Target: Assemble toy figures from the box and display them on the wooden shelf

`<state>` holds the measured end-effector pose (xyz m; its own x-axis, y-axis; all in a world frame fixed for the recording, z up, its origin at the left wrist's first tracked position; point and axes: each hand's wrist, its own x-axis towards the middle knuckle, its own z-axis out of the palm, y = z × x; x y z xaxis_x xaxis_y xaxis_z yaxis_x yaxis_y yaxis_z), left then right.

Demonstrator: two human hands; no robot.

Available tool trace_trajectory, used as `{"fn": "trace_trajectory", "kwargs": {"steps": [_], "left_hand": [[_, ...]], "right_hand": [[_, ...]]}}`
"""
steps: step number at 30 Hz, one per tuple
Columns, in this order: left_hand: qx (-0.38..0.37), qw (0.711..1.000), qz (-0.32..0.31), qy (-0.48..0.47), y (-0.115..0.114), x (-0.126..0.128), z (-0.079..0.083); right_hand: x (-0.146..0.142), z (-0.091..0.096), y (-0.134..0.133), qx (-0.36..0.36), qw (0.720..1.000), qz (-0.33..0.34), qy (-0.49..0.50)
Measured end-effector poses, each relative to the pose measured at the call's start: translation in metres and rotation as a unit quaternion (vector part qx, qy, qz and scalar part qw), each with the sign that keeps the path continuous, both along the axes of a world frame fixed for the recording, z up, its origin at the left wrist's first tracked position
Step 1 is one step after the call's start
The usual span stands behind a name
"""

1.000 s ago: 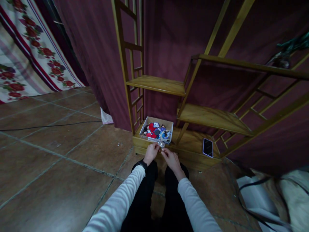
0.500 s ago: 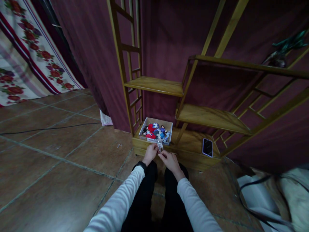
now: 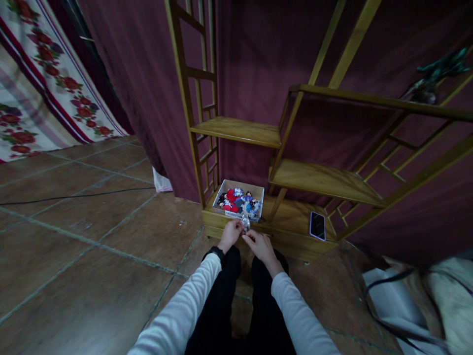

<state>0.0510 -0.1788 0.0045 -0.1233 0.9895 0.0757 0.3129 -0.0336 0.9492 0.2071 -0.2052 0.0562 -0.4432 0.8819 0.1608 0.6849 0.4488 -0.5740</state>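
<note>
My left hand (image 3: 230, 233) and my right hand (image 3: 259, 244) are held together low in front of me, both pinching a small shiny, see-through packet (image 3: 245, 223). Its contents are too small to make out. Just beyond my fingers a white box (image 3: 240, 199) full of small red, blue and dark pieces sits on the bottom board of a wooden shelf unit (image 3: 295, 217). My dark trouser legs show below my hands, and my sleeves are light grey.
A phone (image 3: 318, 225) lies flat on the bottom board right of the box. Two bare wooden shelves (image 3: 321, 180) rise above, against a dark red curtain. A black cable (image 3: 74, 195) crosses the tiled floor at left. Pale bags and cords lie at lower right.
The view has shifted slightly; my hands with the packet sit a little lower and left in the picture. Otherwise both hands keep the same pinch on the packet.
</note>
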Motion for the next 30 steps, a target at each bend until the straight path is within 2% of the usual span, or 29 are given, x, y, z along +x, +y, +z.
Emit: {"fn": "trace_trajectory", "kwargs": {"steps": [6, 14, 23, 30], "left_hand": [[-0.001, 1.0, 0.009, 0.009, -0.004, 0.002, 0.01], [0.024, 0.986, 0.031, 0.161, -0.009, 0.004, 0.019], [-0.03, 0.934, 0.047, 0.354, -0.023, 0.013, 0.038], [0.009, 0.892, 0.034, 0.451, -0.033, 0.02, 0.049]], "right_hand": [[0.0, -0.004, 0.003, 0.012, 1.0, -0.015, -0.01], [0.002, -0.005, 0.005, -0.002, 0.999, -0.033, -0.018], [0.006, -0.013, 0.012, -0.018, 0.996, -0.067, 0.047], [0.011, -0.026, 0.022, -0.039, 0.986, -0.053, 0.153]]}}
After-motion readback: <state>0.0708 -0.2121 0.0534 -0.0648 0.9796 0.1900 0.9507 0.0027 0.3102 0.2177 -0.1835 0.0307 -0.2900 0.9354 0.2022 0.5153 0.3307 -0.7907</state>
